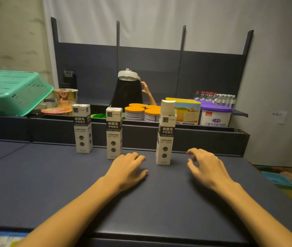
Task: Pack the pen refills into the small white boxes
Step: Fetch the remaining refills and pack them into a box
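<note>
Three tall white refill boxes with black labels stand upright on the dark blue table (pixel 52 179). The left box (pixel 82 128) and the middle box (pixel 114 133) have their top flaps closed. The right box (pixel 165 134) has its top flap raised, and dark refill ends show in the opening. My left hand (pixel 127 169) rests palm down on the table just in front of the middle box, holding nothing. My right hand (pixel 205 165) hovers to the right of the open box, fingers loosely curled and apart, not touching it.
Behind the table runs a shelf with a green basket (pixel 11 91), noodle cups (pixel 65 98), orange-lidded jars (pixel 141 111), a yellow carton (pixel 186 109), a purple-lidded tub (pixel 215 115) and water bottles (pixel 214 98). Another person (pixel 129 90) sits beyond it. Coloured trays (pixel 284 179) lie on the floor at right.
</note>
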Tool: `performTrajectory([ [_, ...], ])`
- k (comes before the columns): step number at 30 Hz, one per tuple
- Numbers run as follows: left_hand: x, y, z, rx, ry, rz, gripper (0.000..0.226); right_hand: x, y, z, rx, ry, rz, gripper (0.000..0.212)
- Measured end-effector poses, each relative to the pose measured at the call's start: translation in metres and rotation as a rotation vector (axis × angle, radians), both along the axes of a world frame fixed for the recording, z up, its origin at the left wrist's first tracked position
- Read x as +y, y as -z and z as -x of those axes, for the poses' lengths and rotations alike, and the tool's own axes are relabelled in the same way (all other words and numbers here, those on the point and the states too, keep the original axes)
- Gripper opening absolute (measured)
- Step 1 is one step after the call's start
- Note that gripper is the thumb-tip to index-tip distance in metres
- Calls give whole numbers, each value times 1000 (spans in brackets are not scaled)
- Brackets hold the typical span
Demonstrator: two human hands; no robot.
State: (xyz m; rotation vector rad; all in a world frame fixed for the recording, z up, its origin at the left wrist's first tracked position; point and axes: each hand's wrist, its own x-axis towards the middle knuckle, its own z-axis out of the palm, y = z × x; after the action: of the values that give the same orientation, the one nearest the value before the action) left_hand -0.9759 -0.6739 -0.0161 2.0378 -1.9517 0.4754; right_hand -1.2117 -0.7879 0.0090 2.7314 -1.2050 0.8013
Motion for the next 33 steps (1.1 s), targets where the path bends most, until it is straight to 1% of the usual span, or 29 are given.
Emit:
performTrajectory([
  [3,20,0,-8,-50,-18,7,46,14,-1,-12,-5,-53,1,31],
  [13,88,0,-57,-60,-74,85,40,75,-5,-73,25,-149,6,30],
  [17,128,-2,-92,-49,-72,123,37,108,-9,-113,7,-172,33,31],
  [22,185,-6,-146,-59,-94,140,33,157,-10,-169,17,-180,21,29],
  [25,221,-7,-176,-47,-112,157,32,187,-7,-201,-11,-187,5,30],
  [30,273,1,-224,-39,-155,179,31,234,5,-255,-28,-256,-31,31],
  [33,299,6,-252,-26,-197,169,28,257,11,-288,3,-305,-46,30],
])
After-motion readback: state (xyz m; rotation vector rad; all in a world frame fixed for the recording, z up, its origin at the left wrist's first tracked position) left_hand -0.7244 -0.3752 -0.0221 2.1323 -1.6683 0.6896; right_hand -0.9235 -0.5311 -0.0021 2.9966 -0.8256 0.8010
